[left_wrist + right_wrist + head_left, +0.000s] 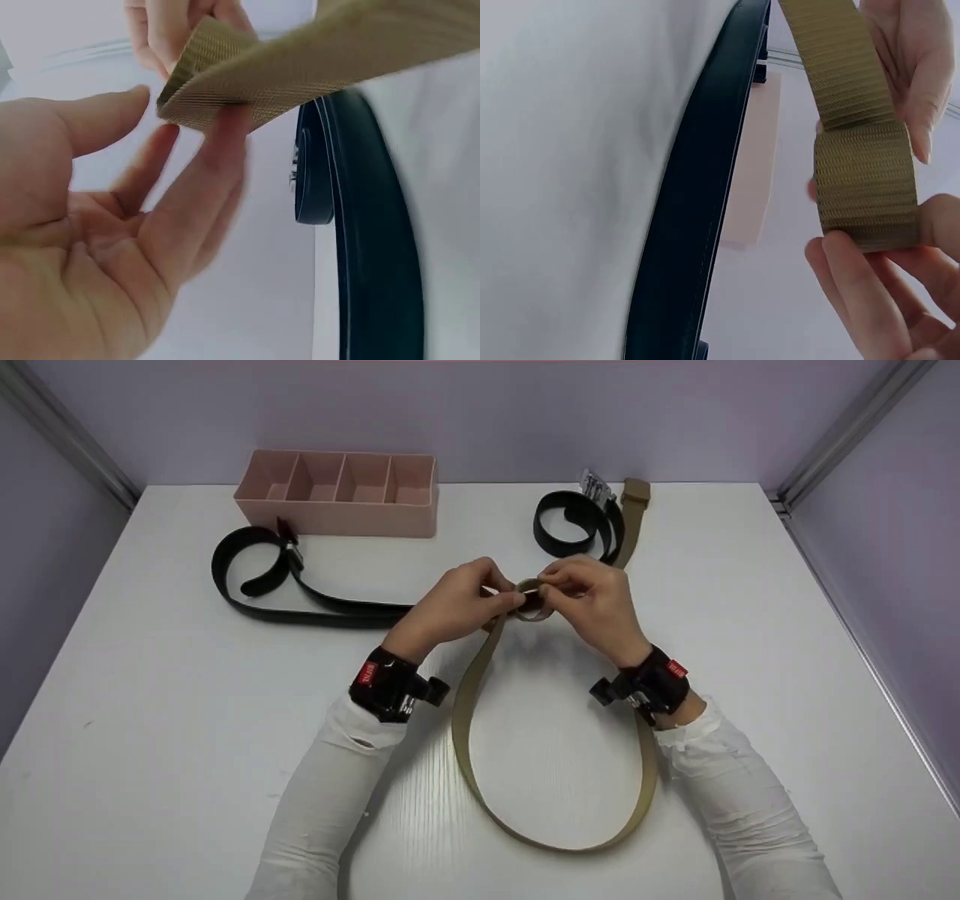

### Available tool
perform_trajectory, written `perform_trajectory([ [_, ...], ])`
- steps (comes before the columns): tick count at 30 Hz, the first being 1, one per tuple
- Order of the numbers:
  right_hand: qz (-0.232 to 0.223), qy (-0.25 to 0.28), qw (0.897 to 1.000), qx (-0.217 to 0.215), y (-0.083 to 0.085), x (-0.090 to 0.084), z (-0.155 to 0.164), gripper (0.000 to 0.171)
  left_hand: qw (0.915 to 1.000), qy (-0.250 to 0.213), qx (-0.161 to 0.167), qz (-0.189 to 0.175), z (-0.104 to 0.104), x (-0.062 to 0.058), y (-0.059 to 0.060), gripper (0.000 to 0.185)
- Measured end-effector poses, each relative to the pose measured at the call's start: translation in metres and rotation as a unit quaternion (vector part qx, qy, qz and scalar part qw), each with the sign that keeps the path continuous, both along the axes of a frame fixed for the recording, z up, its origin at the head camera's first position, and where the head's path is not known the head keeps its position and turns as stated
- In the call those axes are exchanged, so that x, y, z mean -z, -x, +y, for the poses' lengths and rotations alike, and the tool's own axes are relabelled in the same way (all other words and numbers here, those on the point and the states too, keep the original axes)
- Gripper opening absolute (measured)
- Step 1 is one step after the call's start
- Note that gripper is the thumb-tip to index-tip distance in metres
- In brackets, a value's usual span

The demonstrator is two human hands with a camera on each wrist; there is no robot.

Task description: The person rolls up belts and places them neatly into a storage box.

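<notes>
Both hands are at a small rolled end of a tan webbing belt (530, 585), held over the middle of the table. My right hand (596, 596) pinches the right side of the roll between thumb and fingertips. On the roll's left side is my left hand (469, 600), its thumb and fingers curled about the webbing. In the right wrist view the roll (866, 187) shows its ribbed outer face, with fingertips at its lower edge. The rest of the belt hangs in a wide loop toward the front, and its tan buckle (636, 491) lies at the back right.
A black belt (300, 619) with a curled end lies on the left, passing behind the left hand. Another black belt (555, 544), coiled beside a silver buckle (596, 487), is at the back right. A pink four-compartment box (337, 517) stands at the back left. Walls enclose the white table (187, 750).
</notes>
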State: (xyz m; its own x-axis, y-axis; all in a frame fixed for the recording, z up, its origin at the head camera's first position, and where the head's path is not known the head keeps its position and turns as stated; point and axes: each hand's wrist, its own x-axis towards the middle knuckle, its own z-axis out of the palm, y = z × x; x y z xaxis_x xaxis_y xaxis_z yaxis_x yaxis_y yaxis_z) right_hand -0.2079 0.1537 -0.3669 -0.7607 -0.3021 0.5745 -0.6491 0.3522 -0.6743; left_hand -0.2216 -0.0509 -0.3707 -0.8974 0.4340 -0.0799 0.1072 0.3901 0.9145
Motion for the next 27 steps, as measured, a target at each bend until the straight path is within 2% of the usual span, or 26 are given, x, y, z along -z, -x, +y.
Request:
perform_trajectory([
  [3,0.006,0.015,1.0,0.007,0.0,0.001,-0.001,0.005,0.9989,-0.026,0.004,-0.038,0.001,0.001,0.0,0.026],
  [5,-0.009,0.022,1.0,0.008,0.001,0.002,-0.001,0.005,0.998,-0.042,0.006,-0.048,0.002,0.001,0.0,0.025],
  [7,-0.046,0.025,0.999,0.002,0.001,0.001,0.001,0.006,0.9983,-0.04,0.007,-0.042,0.002,0.002,0.001,0.024],
  [9,-0.101,0.023,0.995,-0.011,0.003,0.0,0.004,0.009,0.9996,-0.018,0.007,-0.021,0.001,0.002,0.001,0.023],
  [11,-0.168,0.022,0.985,-0.03,0.004,-0.001,0.009,0.013,0.9997,0.019,0.009,0.011,0.0,0.003,0.002,0.022],
  [13,-0.23,0.022,0.971,-0.056,0.007,-0.002,0.013,0.019,0.9977,0.054,0.015,0.038,-0.001,0.003,0.003,0.021],
  [16,-0.291,0.02,0.951,-0.1,0.012,-0.002,0.017,0.027,0.992,0.099,0.028,0.073,-0.002,0.003,0.003,0.019],
  [18,-0.309,0.018,0.942,-0.127,0.014,-0.001,0.019,0.03,0.9892,0.113,0.037,0.085,-0.002,0.002,0.003,0.018],
  [21,-0.318,0.009,0.936,-0.151,0.015,0.001,0.02,0.032,0.9862,0.127,0.041,0.098,-0.002,0.002,0.002,0.017],
  [27,-0.331,0.014,0.931,-0.153,0.015,0.006,0.021,0.032,0.9881,0.113,0.038,0.097,-0.002,0.005,0.003,0.016],
])
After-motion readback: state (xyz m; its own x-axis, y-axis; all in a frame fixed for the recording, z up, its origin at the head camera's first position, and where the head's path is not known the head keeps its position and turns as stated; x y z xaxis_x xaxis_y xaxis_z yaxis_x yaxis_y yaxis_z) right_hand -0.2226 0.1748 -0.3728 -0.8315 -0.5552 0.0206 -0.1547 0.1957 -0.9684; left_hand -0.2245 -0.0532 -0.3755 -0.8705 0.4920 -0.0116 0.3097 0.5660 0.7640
